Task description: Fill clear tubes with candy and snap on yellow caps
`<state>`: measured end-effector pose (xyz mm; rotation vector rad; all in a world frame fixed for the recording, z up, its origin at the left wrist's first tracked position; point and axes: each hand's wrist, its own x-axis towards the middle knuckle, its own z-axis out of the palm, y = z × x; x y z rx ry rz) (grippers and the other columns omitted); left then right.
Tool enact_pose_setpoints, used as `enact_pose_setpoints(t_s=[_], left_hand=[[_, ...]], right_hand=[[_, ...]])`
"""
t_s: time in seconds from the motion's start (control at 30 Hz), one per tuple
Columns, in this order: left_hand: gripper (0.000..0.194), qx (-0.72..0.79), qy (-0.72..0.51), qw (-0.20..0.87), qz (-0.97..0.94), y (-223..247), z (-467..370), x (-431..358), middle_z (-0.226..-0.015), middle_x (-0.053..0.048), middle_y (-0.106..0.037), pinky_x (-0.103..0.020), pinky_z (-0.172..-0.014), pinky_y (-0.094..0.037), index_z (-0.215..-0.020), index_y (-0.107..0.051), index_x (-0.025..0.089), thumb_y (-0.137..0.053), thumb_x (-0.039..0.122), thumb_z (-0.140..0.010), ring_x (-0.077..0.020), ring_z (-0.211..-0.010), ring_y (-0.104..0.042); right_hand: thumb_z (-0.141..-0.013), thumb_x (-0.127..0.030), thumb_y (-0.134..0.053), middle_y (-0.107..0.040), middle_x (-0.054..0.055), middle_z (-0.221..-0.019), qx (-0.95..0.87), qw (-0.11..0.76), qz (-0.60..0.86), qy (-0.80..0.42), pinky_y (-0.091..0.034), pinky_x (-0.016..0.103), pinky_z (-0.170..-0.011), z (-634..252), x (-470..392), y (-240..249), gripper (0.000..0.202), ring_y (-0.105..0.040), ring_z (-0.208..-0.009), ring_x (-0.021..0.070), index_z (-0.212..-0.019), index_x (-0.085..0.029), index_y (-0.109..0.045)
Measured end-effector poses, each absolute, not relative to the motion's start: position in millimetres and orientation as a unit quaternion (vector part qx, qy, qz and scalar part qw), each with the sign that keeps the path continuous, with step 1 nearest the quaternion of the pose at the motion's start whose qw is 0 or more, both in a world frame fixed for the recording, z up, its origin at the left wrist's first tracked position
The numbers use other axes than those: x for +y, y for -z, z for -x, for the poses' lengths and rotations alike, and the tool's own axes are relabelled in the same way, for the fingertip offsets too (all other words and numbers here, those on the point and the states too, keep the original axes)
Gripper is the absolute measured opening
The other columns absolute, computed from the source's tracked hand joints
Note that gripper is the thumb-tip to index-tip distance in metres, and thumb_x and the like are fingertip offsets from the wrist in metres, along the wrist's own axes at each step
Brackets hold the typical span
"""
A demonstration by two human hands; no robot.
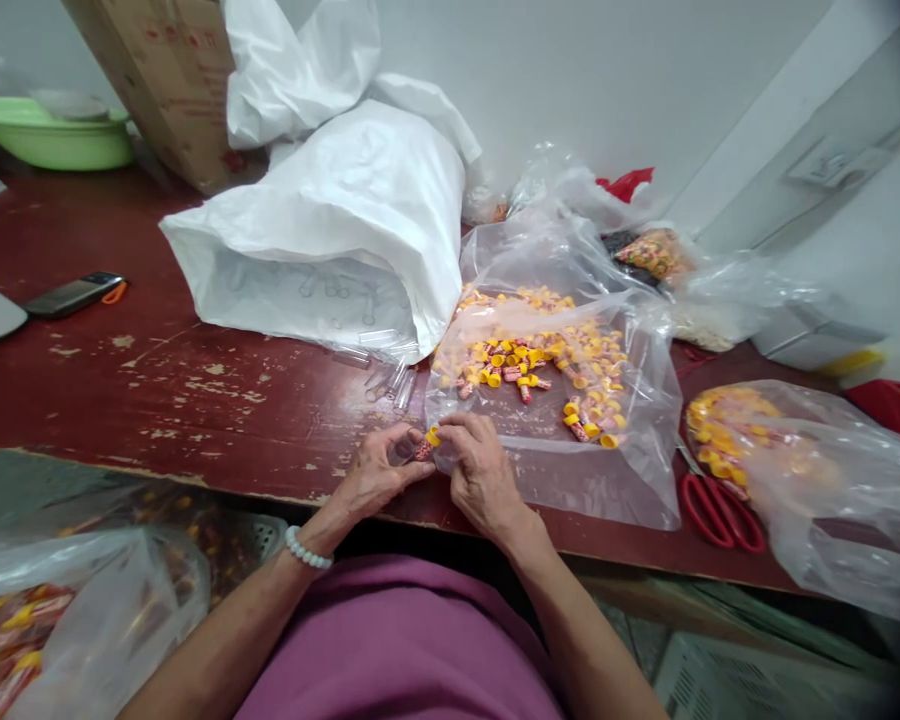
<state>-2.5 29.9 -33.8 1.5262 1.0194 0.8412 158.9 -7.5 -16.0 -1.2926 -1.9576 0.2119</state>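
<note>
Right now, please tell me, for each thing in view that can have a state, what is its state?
Left hand: grip closed on a clear tube.
Right hand: grip closed at a yellow-capped piece.
White sack: open, lying on its side.
Loose tubes: lying before the sack's mouth.
Red-handled scissors: lying down; open or shut, cannot tell.
Green basin: upright.

a worn red table [142, 400] against pale walls [570, 70].
</note>
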Motion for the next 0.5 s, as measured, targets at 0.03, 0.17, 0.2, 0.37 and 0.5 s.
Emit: enact_pose_setpoints(t_s=[0.03,0.17,0.2,0.37,0.5], left_hand=[[0.024,0.431,-0.348,0.548,-0.627,32,3,30,-0.067,0.002,-0.056,-0.020,-0.053,-0.040,-0.077,-0.058,0.014,-0.073,0.031,-0.065,-0.0102,-0.060,-0.048],[0.032,0.436,-0.316,0.593,-0.599,29,2,28,-0.072,0.001,-0.056,-0.017,-0.039,-0.036,-0.087,-0.058,0.016,-0.071,0.037,-0.067,-0.0083,-0.052,-0.045],[0.033,0.436,-0.314,0.598,-0.595,29,2,28,-0.074,0.001,-0.057,-0.017,-0.038,-0.037,-0.089,-0.057,0.016,-0.071,0.038,-0.068,-0.0082,-0.052,-0.046],[0.034,0.431,-0.332,0.604,-0.582,29,-4,27,-0.076,0.000,-0.057,-0.015,-0.039,-0.039,-0.089,-0.057,0.016,-0.071,0.038,-0.067,-0.0085,-0.056,-0.049],[0.033,0.434,-0.322,0.603,-0.587,24,-6,28,-0.075,0.000,-0.057,-0.015,-0.039,-0.036,-0.087,-0.056,0.015,-0.072,0.034,-0.065,-0.0093,-0.056,-0.048]], right_hand=[[-0.062,0.004,-0.039,-0.059,0.008,-0.105,-0.769,0.384,0.503,-0.090,-0.045,0.037,-0.087,-159,-7,15,0.047,-0.050,-0.099,0.0212,-0.098,-0.019,-0.060],[-0.070,-0.001,-0.041,-0.060,0.007,-0.105,-0.744,0.409,0.512,-0.130,-0.046,0.031,-0.087,-176,6,16,0.039,-0.054,-0.100,0.0174,-0.098,-0.019,-0.061],[-0.073,-0.004,-0.041,-0.060,0.006,-0.102,-0.721,0.413,0.545,-0.116,-0.046,0.030,-0.085,-186,13,17,0.034,-0.055,-0.097,0.0167,-0.097,-0.019,-0.061],[-0.080,-0.020,-0.052,-0.060,0.010,-0.094,-0.588,0.390,0.709,-0.013,-0.045,0.035,-0.080,-248,59,28,0.022,-0.055,-0.087,0.0210,-0.098,-0.017,-0.063],[-0.069,-0.015,-0.062,-0.060,0.008,-0.082,-0.575,0.361,0.733,-0.034,-0.044,0.034,-0.074,-277,79,33,0.015,-0.056,-0.079,0.0214,-0.084,-0.019,-0.065]])
